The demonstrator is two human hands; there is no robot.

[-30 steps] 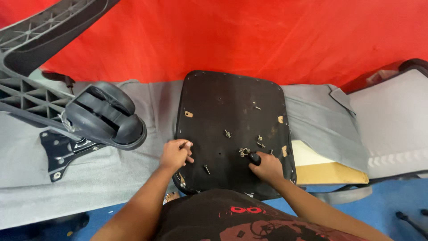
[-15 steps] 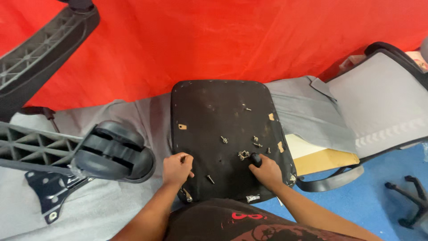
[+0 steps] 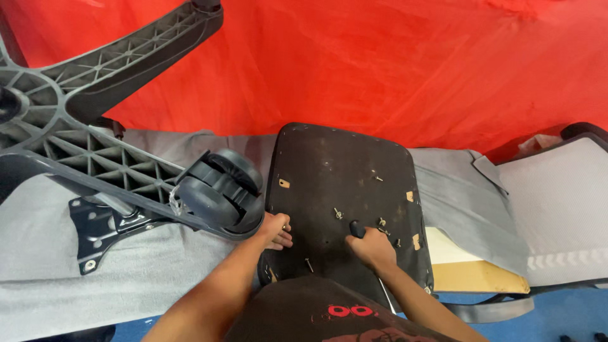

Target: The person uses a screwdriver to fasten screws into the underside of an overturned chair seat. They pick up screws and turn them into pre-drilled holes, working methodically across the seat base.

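The seat panel (image 3: 345,202) lies underside up just ahead of both hands. The left hand (image 3: 273,229) still grips its near left edge; the right hand (image 3: 370,247) stays closed round a dark tool handle (image 3: 356,228), screws (image 3: 382,223) just beyond it. Only the view has shifted; the wheeled chair base (image 3: 95,152) now looms left.
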